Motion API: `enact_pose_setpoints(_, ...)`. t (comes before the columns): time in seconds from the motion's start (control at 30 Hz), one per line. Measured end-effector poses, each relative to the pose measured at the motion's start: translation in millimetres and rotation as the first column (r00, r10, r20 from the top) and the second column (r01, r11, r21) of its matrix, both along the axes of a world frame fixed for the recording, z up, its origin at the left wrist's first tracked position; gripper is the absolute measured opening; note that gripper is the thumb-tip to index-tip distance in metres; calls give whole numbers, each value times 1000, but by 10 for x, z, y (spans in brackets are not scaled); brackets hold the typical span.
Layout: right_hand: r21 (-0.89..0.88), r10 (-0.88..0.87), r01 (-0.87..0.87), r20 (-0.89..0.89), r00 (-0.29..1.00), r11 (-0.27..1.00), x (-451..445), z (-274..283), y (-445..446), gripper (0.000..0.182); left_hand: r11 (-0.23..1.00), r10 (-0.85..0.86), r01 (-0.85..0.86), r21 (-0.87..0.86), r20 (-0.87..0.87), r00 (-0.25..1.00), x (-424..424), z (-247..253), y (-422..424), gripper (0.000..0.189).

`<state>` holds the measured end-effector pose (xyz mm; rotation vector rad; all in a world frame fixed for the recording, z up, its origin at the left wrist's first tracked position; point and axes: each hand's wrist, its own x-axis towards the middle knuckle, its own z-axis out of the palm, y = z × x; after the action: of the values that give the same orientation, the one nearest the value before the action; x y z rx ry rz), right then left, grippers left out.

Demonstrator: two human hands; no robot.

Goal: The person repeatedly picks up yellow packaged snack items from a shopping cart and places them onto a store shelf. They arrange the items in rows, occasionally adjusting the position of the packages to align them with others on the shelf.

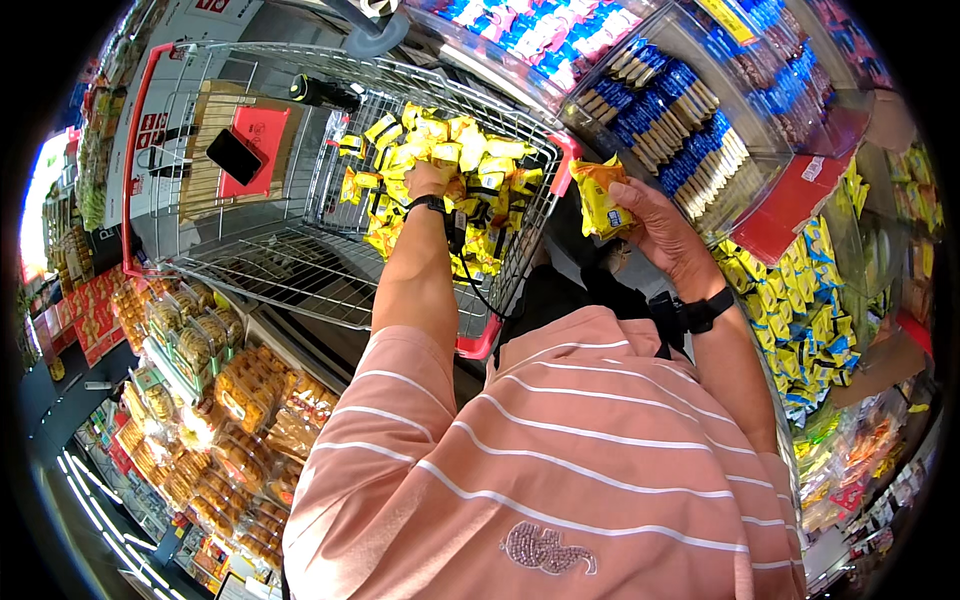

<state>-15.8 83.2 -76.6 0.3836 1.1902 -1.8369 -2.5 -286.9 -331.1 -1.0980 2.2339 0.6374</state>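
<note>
My left hand [426, 180] reaches into a wire shopping cart [360, 67] and rests among a heap of yellow snack packets [480, 146]; its fingers are partly hidden, so its grip cannot be made out. To the right of the cart, my right hand [652, 221] holds a yellow and orange snack packet [600, 199] near the cart's red corner. Bins of more yellow packets [799, 315] lie beside my right forearm. A black phone [234, 157] lies on a red sheet over cardboard at the cart's far end.
Clear bins of blue-and-cream wrapped sticks [664, 112] stand at upper right, with a red bin edge [791, 210] below them. Plastic-packed baked goods [247, 382] are stacked at lower left. A black bottle-like object [324, 93] lies in the cart, and a cable hangs by its near side.
</note>
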Motion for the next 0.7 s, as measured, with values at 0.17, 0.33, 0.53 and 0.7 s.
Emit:
enact_pose_setpoints(0.17, -60, 83, -85, -33, 996, 995, -33, 80, -112, 50, 942, 316, -248, 226, -349, 882, 311, -568, -414, 78)
enact_pose_setpoints(0.33, -94, 24, -32, -78, 997, 995, 4, 85, 8, 52, 922, 376, -216, 320, -618, 690, 297, 500, -104, 69)
enact_pose_setpoints(0.53, -297, -37, -20, -187, 982, 955, -12, 440, 62, 61, 886, 430, -63, 459, -766, 477, 409, 2042, 214, 59)
enact_pose_setpoints(0.7, -485, -25, -113, -270, 963, 867, -61, 668, 160, 61, 841, 379, 198, 504, -809, 450, 327, 3045, 772, 33)
